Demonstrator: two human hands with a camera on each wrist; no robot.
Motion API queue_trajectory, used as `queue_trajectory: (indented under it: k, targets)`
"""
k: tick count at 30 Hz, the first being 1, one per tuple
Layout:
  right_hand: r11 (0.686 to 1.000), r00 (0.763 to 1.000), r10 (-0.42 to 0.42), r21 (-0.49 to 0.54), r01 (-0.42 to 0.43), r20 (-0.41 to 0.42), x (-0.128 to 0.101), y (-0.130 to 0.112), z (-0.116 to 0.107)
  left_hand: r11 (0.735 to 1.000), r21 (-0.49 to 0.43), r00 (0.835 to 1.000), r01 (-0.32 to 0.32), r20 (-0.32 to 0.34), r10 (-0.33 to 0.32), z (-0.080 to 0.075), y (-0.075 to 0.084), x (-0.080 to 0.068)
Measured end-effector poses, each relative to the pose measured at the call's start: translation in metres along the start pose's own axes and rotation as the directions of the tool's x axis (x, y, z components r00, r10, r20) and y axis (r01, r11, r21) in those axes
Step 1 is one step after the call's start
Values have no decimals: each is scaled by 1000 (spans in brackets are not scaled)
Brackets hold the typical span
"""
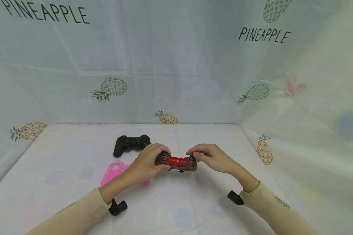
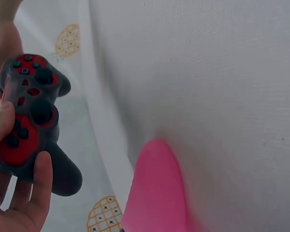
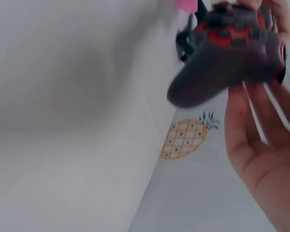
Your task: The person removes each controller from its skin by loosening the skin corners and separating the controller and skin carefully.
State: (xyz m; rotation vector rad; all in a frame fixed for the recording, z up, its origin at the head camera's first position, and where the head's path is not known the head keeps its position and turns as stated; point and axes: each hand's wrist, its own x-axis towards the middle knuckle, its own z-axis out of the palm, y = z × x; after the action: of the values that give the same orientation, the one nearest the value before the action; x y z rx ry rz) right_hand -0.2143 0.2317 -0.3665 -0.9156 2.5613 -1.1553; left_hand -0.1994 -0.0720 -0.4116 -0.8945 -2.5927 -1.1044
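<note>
**Red controller held in both hands above the table**

Head view: we see the red controller point(image 1: 176, 162) with its dark grey cover held just above the white cloth-covered table point(image 1: 194, 209), near its middle. The left hand point(image 1: 148, 161) grips the controller's left end with curled fingers; the right hand point(image 1: 211, 157) grips the right end, fingers bent over the top. Only this view shows the black controller point(image 1: 131, 144) lying further back on the table, to the left, and the whole pink silicone cover point(image 1: 117, 171) lying just beside the left wrist. The backdrop carries the printed word "PINEAPPLE" twice, top left and top right, with pineapple drawings. Small dark writing sits on the right sleeve point(image 1: 282, 202); we cannot read it.

Left wrist view: here the controller's face point(image 2: 31, 116) shows, hidden from the head camera: two black sticks, black buttons set in red, dark grey grips. The left hand's thumb and fingers point(image 2: 41, 179) curl round the lower grip. A part of the pink cover point(image 2: 157, 193) lies below on the cloth.

Right wrist view: blurred. We see the controller's grey grip point(image 3: 222, 63) from below, with the right hand's fingers point(image 3: 253, 140) curled up round it. A yellow pineapple print point(image 3: 186, 137) shows on the cloth. No writing is legible in either wrist view.
</note>
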Motion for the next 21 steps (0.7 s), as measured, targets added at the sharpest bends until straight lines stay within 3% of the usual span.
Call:
queue_trajectory:
  k: [6,12,21]
  targets:
    - [996,975,-90,27,87,201,10,5,-10,1000,-1,999,-22,46,22,-2,-4,0]
    - [972,945,-208,-59,229,253,16,6,-11,999,-1,996,-33,79,33,-4,-6,1]
    - [963,929,-107,-197,186,355,23,-6,-11,999,-15,984,-38,173,40,-2,-9,2]
